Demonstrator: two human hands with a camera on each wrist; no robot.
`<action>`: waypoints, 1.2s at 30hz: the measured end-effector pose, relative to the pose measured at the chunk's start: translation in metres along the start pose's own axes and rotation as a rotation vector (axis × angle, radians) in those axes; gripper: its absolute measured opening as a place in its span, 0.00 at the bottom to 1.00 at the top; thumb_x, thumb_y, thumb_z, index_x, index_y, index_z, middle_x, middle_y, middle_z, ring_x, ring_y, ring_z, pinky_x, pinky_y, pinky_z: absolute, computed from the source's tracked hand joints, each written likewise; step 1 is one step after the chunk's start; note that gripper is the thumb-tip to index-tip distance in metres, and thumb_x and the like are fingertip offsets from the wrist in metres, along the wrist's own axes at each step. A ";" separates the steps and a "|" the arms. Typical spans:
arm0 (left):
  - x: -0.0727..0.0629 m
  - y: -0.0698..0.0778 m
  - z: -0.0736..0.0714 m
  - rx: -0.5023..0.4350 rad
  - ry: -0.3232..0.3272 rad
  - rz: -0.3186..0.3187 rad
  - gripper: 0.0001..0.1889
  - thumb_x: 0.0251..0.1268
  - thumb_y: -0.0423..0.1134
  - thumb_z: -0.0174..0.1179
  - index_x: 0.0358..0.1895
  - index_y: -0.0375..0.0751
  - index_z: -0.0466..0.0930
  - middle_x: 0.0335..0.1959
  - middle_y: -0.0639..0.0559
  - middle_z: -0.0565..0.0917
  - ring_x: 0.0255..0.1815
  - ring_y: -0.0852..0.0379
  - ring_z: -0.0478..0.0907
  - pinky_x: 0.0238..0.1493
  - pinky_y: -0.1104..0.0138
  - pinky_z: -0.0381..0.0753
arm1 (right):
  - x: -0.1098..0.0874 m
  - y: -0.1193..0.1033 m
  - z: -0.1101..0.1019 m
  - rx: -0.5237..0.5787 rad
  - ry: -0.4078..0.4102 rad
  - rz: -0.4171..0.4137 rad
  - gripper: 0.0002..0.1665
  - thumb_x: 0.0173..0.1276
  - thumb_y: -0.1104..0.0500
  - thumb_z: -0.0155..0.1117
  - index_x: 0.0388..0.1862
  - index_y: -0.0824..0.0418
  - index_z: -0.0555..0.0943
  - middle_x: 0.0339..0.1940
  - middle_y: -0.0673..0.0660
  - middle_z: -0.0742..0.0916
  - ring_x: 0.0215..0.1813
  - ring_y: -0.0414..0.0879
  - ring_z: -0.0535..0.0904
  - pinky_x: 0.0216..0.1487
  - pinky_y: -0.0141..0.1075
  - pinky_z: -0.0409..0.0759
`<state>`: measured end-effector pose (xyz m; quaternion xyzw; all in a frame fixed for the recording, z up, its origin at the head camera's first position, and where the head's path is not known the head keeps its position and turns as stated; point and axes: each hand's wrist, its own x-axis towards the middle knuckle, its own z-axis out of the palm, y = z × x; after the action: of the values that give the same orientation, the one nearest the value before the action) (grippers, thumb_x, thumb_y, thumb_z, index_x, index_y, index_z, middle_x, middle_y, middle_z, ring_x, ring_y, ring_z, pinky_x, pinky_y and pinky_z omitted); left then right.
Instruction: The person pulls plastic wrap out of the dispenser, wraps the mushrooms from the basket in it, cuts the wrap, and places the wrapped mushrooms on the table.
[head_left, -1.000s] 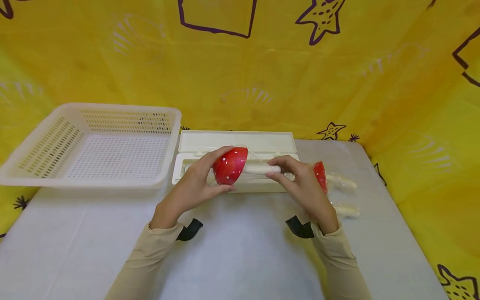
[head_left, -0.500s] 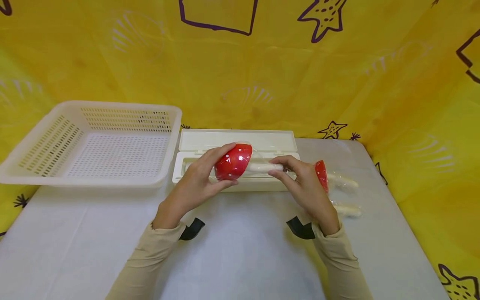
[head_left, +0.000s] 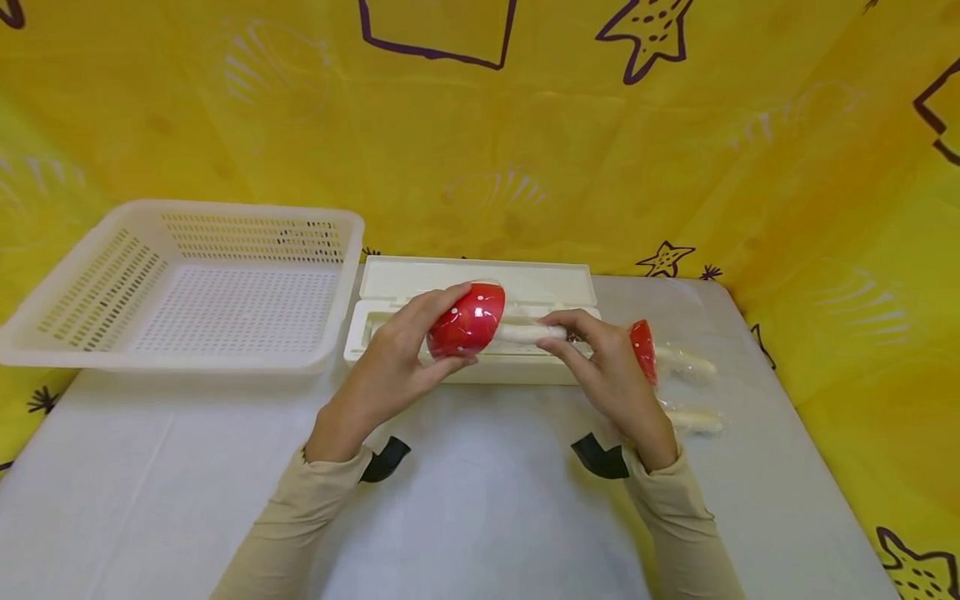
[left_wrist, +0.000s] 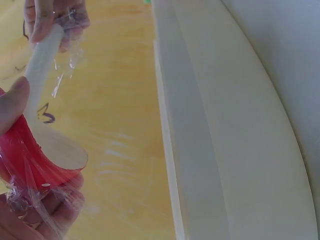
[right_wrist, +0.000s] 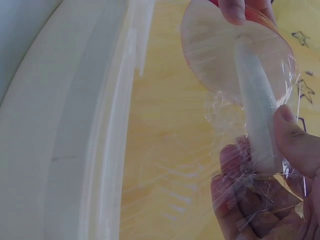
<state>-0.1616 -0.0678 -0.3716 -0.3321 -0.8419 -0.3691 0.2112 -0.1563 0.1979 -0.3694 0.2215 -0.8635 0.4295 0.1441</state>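
A toy mushroom (head_left: pixel 474 320), with a white-dotted red cap and a white stem in clear plastic wrap, lies sideways in the air above a white box (head_left: pixel 525 372). My left hand (head_left: pixel 390 354) grips the cap, thumb below and fingers above. The stem's end is pinched by my right hand (head_left: pixel 611 362). Seen from the left wrist, the cap's pale underside and the stem (left_wrist: pixel 44 65) show, with crinkled wrap around them. In the right wrist view the thumb (right_wrist: pixel 295 137) presses against the stem. The box's lid (head_left: pixel 487 279) is raised at the back; its inside is partly hidden.
A white plastic basket (head_left: pixel 195 360) stands at the left. Right of my right hand lies another wrapped mushroom (head_left: pixel 642 352); below it is a further wrapped white stem (head_left: pixel 697 419), its other end hidden by my arm. A yellow patterned cloth (head_left: pixel 480 167) hangs behind the table.
Both hands and the mushroom have shifted slightly right and away from me in the head view, mostly in the first half second. The hold on the mushroom looks the same.
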 end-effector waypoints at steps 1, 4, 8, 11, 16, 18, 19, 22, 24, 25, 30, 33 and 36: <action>0.000 0.000 0.000 0.005 0.003 0.004 0.41 0.52 0.40 0.76 0.71 0.46 0.66 0.59 0.45 0.79 0.61 0.50 0.76 0.59 0.55 0.82 | 0.000 0.000 0.000 0.002 0.001 0.003 0.15 0.62 0.62 0.71 0.49 0.61 0.84 0.42 0.55 0.89 0.45 0.45 0.83 0.56 0.19 0.74; 0.000 0.002 -0.001 0.015 0.008 0.014 0.41 0.51 0.40 0.76 0.71 0.46 0.66 0.58 0.44 0.79 0.61 0.50 0.77 0.59 0.56 0.82 | 0.000 0.000 0.000 0.007 0.006 0.003 0.16 0.63 0.63 0.71 0.49 0.62 0.84 0.43 0.56 0.89 0.46 0.47 0.83 0.57 0.18 0.73; -0.001 0.003 -0.002 0.021 0.019 0.025 0.42 0.51 0.39 0.76 0.71 0.46 0.66 0.58 0.44 0.79 0.61 0.49 0.76 0.59 0.56 0.82 | -0.001 -0.001 0.001 0.016 0.028 -0.020 0.16 0.61 0.66 0.71 0.49 0.64 0.83 0.44 0.58 0.89 0.46 0.47 0.84 0.56 0.17 0.74; -0.001 0.004 -0.002 0.031 0.029 0.032 0.42 0.51 0.39 0.77 0.71 0.46 0.66 0.59 0.43 0.78 0.61 0.48 0.76 0.58 0.55 0.82 | 0.000 -0.001 0.002 0.028 0.047 -0.049 0.17 0.59 0.68 0.72 0.48 0.65 0.83 0.43 0.58 0.89 0.44 0.46 0.83 0.55 0.17 0.75; -0.001 0.008 -0.004 0.045 0.045 0.042 0.42 0.50 0.38 0.77 0.70 0.46 0.67 0.60 0.42 0.78 0.61 0.47 0.76 0.57 0.54 0.83 | 0.000 -0.003 0.002 0.046 0.069 -0.093 0.17 0.57 0.71 0.72 0.47 0.67 0.83 0.41 0.59 0.89 0.43 0.45 0.82 0.54 0.19 0.76; -0.001 0.009 -0.004 0.048 0.053 0.048 0.42 0.49 0.38 0.77 0.70 0.45 0.67 0.59 0.41 0.78 0.61 0.47 0.76 0.57 0.54 0.83 | -0.001 -0.004 0.002 0.047 0.074 -0.101 0.18 0.56 0.72 0.72 0.47 0.67 0.83 0.42 0.59 0.89 0.43 0.46 0.83 0.55 0.19 0.76; -0.001 0.009 -0.005 0.051 0.058 0.052 0.42 0.49 0.38 0.78 0.70 0.45 0.67 0.59 0.41 0.78 0.61 0.46 0.76 0.57 0.54 0.83 | -0.001 -0.004 0.002 0.046 0.078 -0.106 0.18 0.56 0.72 0.72 0.47 0.67 0.82 0.42 0.59 0.89 0.44 0.47 0.84 0.56 0.19 0.76; -0.001 0.010 -0.005 0.054 0.073 0.060 0.41 0.48 0.37 0.78 0.69 0.45 0.68 0.60 0.40 0.77 0.61 0.46 0.76 0.58 0.53 0.82 | -0.001 -0.005 0.001 0.047 0.091 -0.119 0.18 0.56 0.72 0.72 0.47 0.68 0.82 0.43 0.60 0.89 0.45 0.49 0.85 0.57 0.19 0.76; 0.000 0.012 -0.005 0.057 0.083 0.065 0.41 0.48 0.37 0.78 0.69 0.44 0.68 0.60 0.39 0.77 0.61 0.45 0.76 0.58 0.53 0.82 | -0.001 -0.006 0.001 0.048 0.101 -0.129 0.18 0.55 0.72 0.72 0.47 0.69 0.82 0.43 0.61 0.89 0.45 0.49 0.85 0.57 0.20 0.76; 0.000 0.012 -0.006 0.057 0.086 0.067 0.41 0.48 0.37 0.78 0.69 0.45 0.69 0.60 0.39 0.77 0.61 0.45 0.76 0.58 0.53 0.82 | -0.001 -0.006 0.001 0.049 0.105 -0.132 0.18 0.55 0.72 0.72 0.46 0.69 0.82 0.43 0.61 0.89 0.45 0.49 0.84 0.57 0.20 0.76; -0.001 0.016 -0.007 0.058 0.103 0.074 0.41 0.48 0.37 0.78 0.68 0.45 0.69 0.61 0.39 0.76 0.62 0.45 0.76 0.57 0.53 0.83 | -0.002 -0.009 -0.001 0.047 0.115 -0.150 0.18 0.56 0.73 0.71 0.47 0.69 0.82 0.43 0.61 0.89 0.44 0.47 0.84 0.56 0.20 0.77; -0.001 0.020 -0.009 0.062 0.112 0.077 0.40 0.48 0.37 0.78 0.68 0.46 0.69 0.62 0.39 0.76 0.62 0.46 0.76 0.57 0.53 0.83 | -0.004 -0.013 -0.002 0.050 0.125 -0.164 0.18 0.56 0.73 0.71 0.47 0.69 0.82 0.42 0.61 0.89 0.43 0.45 0.84 0.55 0.21 0.78; -0.001 0.025 -0.012 0.068 0.125 0.084 0.41 0.47 0.38 0.78 0.68 0.45 0.69 0.61 0.39 0.76 0.61 0.45 0.76 0.56 0.53 0.83 | -0.006 -0.017 -0.005 0.052 0.138 -0.170 0.18 0.55 0.74 0.71 0.47 0.69 0.83 0.42 0.60 0.89 0.44 0.42 0.83 0.55 0.22 0.78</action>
<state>-0.1416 -0.0647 -0.3528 -0.3362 -0.8245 -0.3510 0.2898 -0.1423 0.1944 -0.3575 0.2677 -0.8181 0.4523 0.2334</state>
